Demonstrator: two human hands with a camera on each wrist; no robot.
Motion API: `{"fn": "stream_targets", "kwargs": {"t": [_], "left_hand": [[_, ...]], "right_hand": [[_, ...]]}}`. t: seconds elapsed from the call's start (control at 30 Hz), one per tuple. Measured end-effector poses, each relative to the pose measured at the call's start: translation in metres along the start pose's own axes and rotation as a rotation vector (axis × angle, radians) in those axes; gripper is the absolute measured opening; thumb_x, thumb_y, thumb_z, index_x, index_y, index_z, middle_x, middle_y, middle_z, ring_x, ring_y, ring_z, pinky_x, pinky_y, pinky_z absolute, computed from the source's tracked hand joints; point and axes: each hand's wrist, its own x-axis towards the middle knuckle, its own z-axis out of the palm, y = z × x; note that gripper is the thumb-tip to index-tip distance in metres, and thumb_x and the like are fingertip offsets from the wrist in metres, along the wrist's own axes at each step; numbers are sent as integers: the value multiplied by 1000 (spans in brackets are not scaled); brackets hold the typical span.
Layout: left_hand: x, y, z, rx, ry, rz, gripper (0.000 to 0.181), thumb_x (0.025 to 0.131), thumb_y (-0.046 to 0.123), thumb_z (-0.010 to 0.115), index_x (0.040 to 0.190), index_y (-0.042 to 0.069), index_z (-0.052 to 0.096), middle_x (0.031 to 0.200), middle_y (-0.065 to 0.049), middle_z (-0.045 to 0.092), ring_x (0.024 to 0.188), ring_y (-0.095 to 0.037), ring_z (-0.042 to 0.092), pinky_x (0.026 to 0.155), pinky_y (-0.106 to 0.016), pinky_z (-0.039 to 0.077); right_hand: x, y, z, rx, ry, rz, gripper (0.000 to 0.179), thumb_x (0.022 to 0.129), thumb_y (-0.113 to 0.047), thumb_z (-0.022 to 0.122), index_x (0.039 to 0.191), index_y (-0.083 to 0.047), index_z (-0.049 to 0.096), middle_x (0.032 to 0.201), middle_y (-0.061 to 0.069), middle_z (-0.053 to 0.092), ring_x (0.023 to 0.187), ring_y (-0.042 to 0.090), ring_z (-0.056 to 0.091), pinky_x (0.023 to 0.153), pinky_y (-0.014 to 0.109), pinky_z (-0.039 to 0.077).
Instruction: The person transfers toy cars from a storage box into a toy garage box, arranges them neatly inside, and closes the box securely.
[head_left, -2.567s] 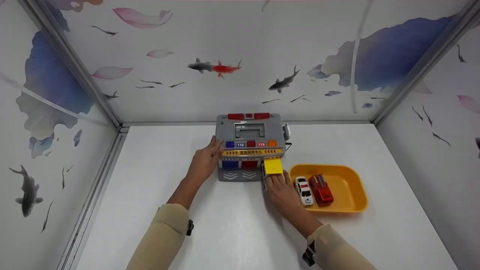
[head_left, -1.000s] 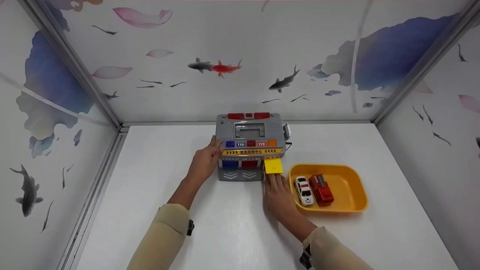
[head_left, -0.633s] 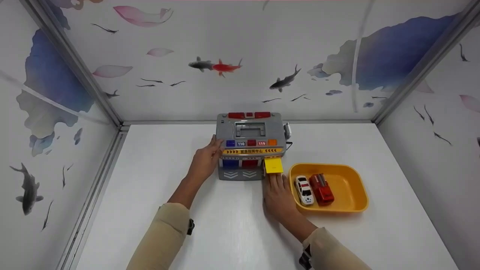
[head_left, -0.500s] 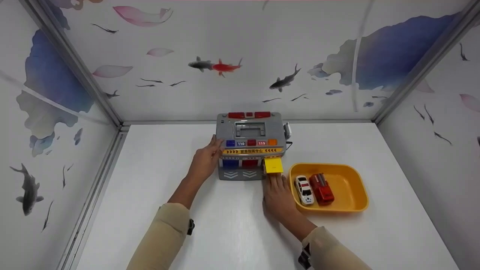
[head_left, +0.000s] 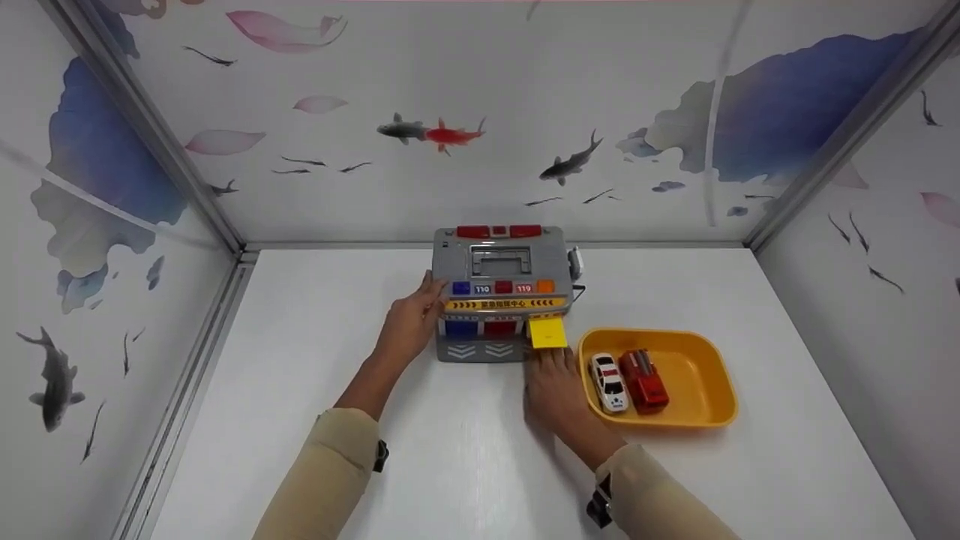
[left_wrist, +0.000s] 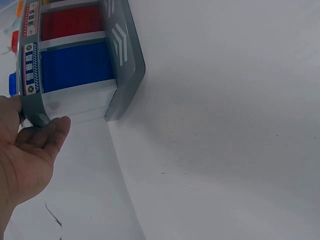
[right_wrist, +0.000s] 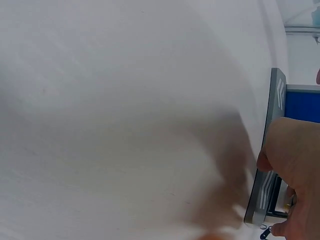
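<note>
A grey toy garage (head_left: pixel 501 262) stands against the back wall. It has blue and red doors (head_left: pixel 499 328) and a raised yellow door (head_left: pixel 548 333) at the right. My left hand (head_left: pixel 409 322) holds its left side by the upper front corner; in the left wrist view that hand (left_wrist: pixel 30 155) has fingers bent at the corner. Under the yellow door, my right hand (head_left: pixel 555 390) reaches to the right bay, its fingertips hidden. The right wrist view shows the right hand (right_wrist: pixel 295 165) at the bay, with a small pale and yellowish patch near its fingers, too little to identify.
Right of the garage stands a yellow tray (head_left: pixel 697 416). A white toy police car (head_left: pixel 608 382) and a red toy fire engine (head_left: pixel 645 382) lie in its left half. Fish-patterned panels wall the white table (head_left: pixel 450 450) at the back and sides.
A greyish thing, seen beside my right fingers in the oldest frame, no longer shows in the head view. The right hand has shifted slightly; left hand, garage and tray stay put.
</note>
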Motion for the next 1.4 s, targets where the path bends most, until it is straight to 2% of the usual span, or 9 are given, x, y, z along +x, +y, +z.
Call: {"fn": "stream_targets", "kwargs": {"t": [0.2, 0.4, 0.6, 0.73, 0.9, 1.0, 1.2, 1.3, 1.4], "left_hand": [[-2, -1, 2, 17, 13, 28, 52, 118, 41, 53, 164, 17, 54, 176, -14, 36, 158, -33, 51, 128, -50, 47], [-4, -1, 3, 17, 11, 41, 53, 118, 42, 54, 164, 17, 54, 176, -14, 36, 159, -32, 48, 130, -50, 44], [-5, 0, 1, 11, 16, 65, 51, 118, 40, 55, 163, 16, 56, 176, -16, 37, 159, -33, 48, 130, -51, 44], [-4, 1, 0, 14, 11, 48, 52, 118, 42, 54, 163, 18, 56, 176, -14, 36, 160, -31, 48, 131, -50, 43], [-5, 1, -3, 10, 7, 31, 52, 118, 43, 53, 164, 18, 55, 176, -13, 36, 159, -31, 49, 129, -50, 46], [-5, 1, -3, 9, 8, 25, 52, 118, 42, 54, 164, 17, 54, 176, -14, 36, 158, -32, 51, 128, -51, 47], [-2, 0, -3, 16, 12, 23, 53, 118, 42, 54, 164, 15, 54, 176, -15, 36, 159, -34, 49, 131, -52, 43], [-1, 0, -1, 19, 13, 22, 54, 118, 43, 53, 164, 15, 54, 177, -14, 36, 159, -33, 49, 131, -53, 43], [0, -1, -1, 20, 14, 23, 53, 118, 42, 53, 163, 14, 54, 176, -15, 36, 159, -34, 49, 131, -53, 43]], "right_hand": [[3, 2, -3, 12, -11, 0, 57, 114, -23, 58, 163, 3, 45, 167, 28, 49, 156, 47, 47, 135, 66, 33], [5, 4, -3, 71, -44, 26, 58, 115, -25, 56, 166, 1, 42, 170, 27, 47, 158, 47, 46, 136, 65, 33], [4, 5, 0, 34, 2, 2, 57, 113, -26, 61, 162, 1, 47, 164, 26, 55, 152, 46, 52, 133, 64, 37], [-1, 5, -2, 10, 19, -19, 60, 111, -27, 64, 161, 2, 48, 163, 25, 56, 152, 45, 53, 134, 63, 37], [-13, 6, -6, -22, 19, -69, 69, 111, -28, 64, 169, -1, 38, 175, 22, 41, 163, 41, 41, 138, 61, 30], [-22, 8, -7, -63, 30, -130, 73, 111, -30, 66, 171, -3, 36, 179, 19, 37, 166, 41, 37, 138, 60, 30], [-36, 18, -13, -72, 88, -201, 72, 109, -29, 69, 169, -2, 41, 176, 18, 43, 163, 39, 43, 138, 59, 32], [-41, 27, -18, -84, 112, -229, 66, 109, -24, 69, 166, -1, 46, 174, 17, 46, 162, 36, 45, 137, 57, 34], [-45, 37, -21, -89, 182, -276, 57, 107, -20, 74, 158, 0, 57, 169, 17, 53, 157, 35, 52, 133, 54, 42]]}}
